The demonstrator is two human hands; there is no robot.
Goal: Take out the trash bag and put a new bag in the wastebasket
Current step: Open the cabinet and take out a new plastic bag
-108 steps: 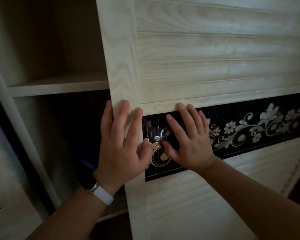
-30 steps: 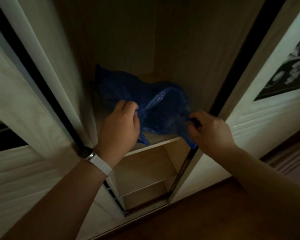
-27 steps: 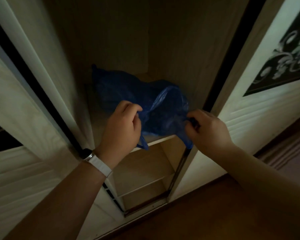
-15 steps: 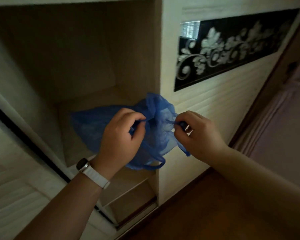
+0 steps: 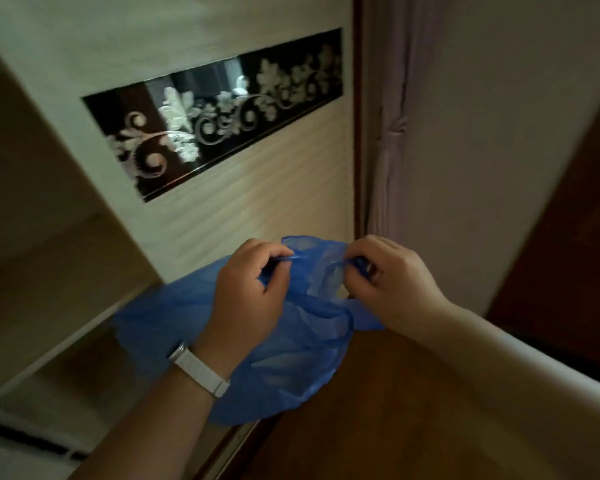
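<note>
**Blue trash bag** (image 5: 291, 358): thin, translucent, crumpled. It is held in the air in front of the lower part of the wardrobe door (image 5: 257, 209), and its bulk sags below both hands.

**Left hand** (image 5: 246, 292): in front of the door's lower part. The grip pinches a fold at the bag's top edge, thumb against curled fingers. There is a white wristband (image 5: 198, 372) on the wrist.

**Right hand** (image 5: 392, 282): near the door's right edge. The grip pinches the opposite side of the bag's top edge.

**Door**: pale slatted wood, with a black floral panel (image 5: 215, 112) across it above the hands.

**Left of door**: open wardrobe shelf (image 5: 66, 271).

**Right of door**: pale curtain (image 5: 385, 133).

**Below door**: brown wooden floor (image 5: 378, 427).
</note>
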